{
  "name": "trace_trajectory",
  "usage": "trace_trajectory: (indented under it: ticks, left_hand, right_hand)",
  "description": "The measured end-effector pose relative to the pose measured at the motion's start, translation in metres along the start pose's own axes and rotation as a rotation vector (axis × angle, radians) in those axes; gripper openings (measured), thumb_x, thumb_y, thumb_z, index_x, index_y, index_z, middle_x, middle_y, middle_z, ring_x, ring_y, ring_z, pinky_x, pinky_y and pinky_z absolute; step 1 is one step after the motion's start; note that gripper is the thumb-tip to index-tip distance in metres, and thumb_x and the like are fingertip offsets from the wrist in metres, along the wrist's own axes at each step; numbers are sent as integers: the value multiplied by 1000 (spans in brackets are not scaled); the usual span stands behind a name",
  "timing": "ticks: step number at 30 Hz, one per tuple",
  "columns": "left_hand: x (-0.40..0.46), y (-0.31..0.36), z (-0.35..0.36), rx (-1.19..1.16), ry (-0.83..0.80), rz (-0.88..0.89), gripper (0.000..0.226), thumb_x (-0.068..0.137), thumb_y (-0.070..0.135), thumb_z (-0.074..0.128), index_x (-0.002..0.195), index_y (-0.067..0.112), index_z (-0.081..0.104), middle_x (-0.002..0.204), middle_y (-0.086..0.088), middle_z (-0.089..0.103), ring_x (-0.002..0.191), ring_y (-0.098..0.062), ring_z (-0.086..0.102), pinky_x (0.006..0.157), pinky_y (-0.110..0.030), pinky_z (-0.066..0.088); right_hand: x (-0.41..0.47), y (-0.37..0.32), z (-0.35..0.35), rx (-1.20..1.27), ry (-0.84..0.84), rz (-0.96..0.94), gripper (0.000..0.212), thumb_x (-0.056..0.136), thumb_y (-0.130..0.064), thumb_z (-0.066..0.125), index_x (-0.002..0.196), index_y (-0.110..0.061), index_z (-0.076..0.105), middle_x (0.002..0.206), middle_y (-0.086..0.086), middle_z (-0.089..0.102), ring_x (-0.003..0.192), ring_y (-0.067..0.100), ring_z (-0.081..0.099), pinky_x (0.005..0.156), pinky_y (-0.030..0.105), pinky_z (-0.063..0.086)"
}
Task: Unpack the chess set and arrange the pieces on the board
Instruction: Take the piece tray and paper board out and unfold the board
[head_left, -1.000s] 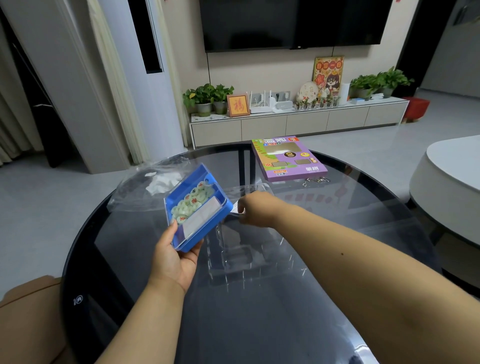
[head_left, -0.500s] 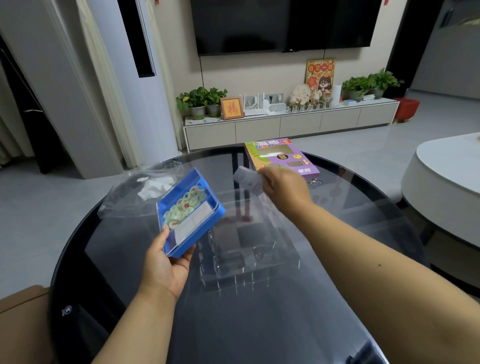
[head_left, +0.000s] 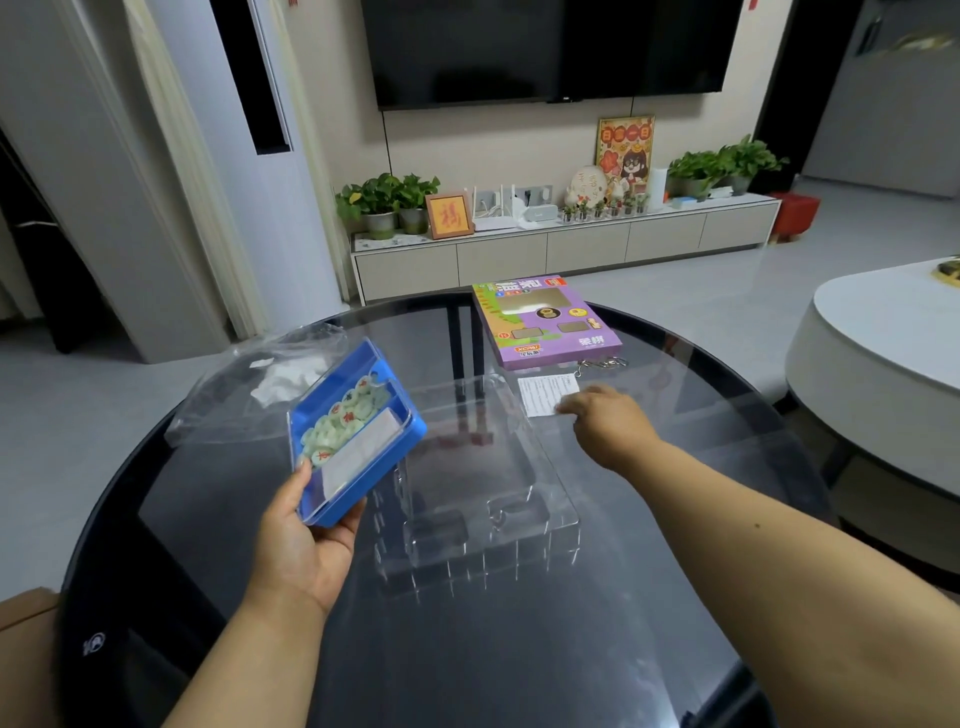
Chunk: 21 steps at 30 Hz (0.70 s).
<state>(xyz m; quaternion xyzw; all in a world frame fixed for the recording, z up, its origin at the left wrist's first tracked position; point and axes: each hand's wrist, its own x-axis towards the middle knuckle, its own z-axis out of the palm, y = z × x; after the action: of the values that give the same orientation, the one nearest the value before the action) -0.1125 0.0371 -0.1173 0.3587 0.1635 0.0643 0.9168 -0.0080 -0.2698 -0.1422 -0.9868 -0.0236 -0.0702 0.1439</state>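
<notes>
1. Just now the right hand (head_left: 605, 415) has carried a small white paper slip (head_left: 548, 395) out of the blue box (head_left: 358, 431) and across to the far side of the glass table (head_left: 519, 649); half a second ago the slip was pinched up in the air, and now it lies flat with the fingertips touching its near edge. Whether those fingers are pinching it or only resting on it, I cannot tell.
2. So the leaflet looks out of the way, and the unpacking can turn to the pieces themselves.
3. The left hand (head_left: 301, 540) grips the blue box by its near corner, tilted, as it did a second ago. Pale green round chess pieces (head_left: 343, 418) sit in its upper compartment under a clear lid; a white strip lies alongside them.
4. A clear plastic tray (head_left: 483, 467) lies on the table between the two hands, right where a board would likely go, so it probably needs shifting first.
5. A crumpled clear bag (head_left: 260, 384) lies behind the box at the left edge.
6. The purple carton (head_left: 545, 322) rests at the far edge, with a set of keys (head_left: 600, 364) just beside it, near the slip.
7. No board is laid out yet.
</notes>
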Motion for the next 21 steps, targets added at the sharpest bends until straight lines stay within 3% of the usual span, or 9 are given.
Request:
trace_trajectory:
  ticks: [3, 8, 15, 18, 21]
  left_hand:
    - [2, -1, -1, 5, 2, 0, 21, 94, 26, 53, 110, 15, 62, 85, -4, 75, 76, -14, 72, 60, -21, 57]
    - [5, -2, -2, 14, -2, -1, 19, 95, 25, 51, 106, 15, 63, 85, -3, 75, 74, -13, 72, 57, -21, 57]
    - [8, -2, -2, 17, -1, -11, 20, 94, 25, 52, 107, 15, 63, 90, -5, 74, 75, -14, 72, 56, -21, 56]
    - [8, -1, -1, 18, 4, -5, 20, 94, 24, 51, 107, 15, 64, 90, -3, 74, 76, -14, 71, 56, -21, 56]
    - [6, -1, 0, 11, 10, -10, 19, 94, 24, 52, 105, 15, 64, 90, -3, 74, 77, -14, 70, 58, -21, 56]
  right_hand:
    - [6, -4, -5, -167, 4, -45, 42, 94, -24, 36, 131, -34, 53, 142, -5, 40, 132, 19, 27, 102, 34, 26]
    - [22, -7, -11, -221, -64, 21, 44, 96, -34, 28, 136, -43, 44, 121, 2, 39, 122, 21, 29, 101, 36, 25]
    - [36, -7, -11, -282, -203, 77, 51, 96, -34, 22, 146, -41, 24, 147, 9, 28, 138, 25, 18, 110, 41, 18]
    - [31, -14, -10, -199, -43, 58, 53, 92, -30, 34, 145, -31, 32, 136, 10, 43, 128, 26, 32, 104, 37, 28]
    - [20, -41, -21, 93, 197, -89, 36, 88, -33, 54, 121, -19, 56, 108, -2, 58, 106, 19, 48, 84, 32, 37]
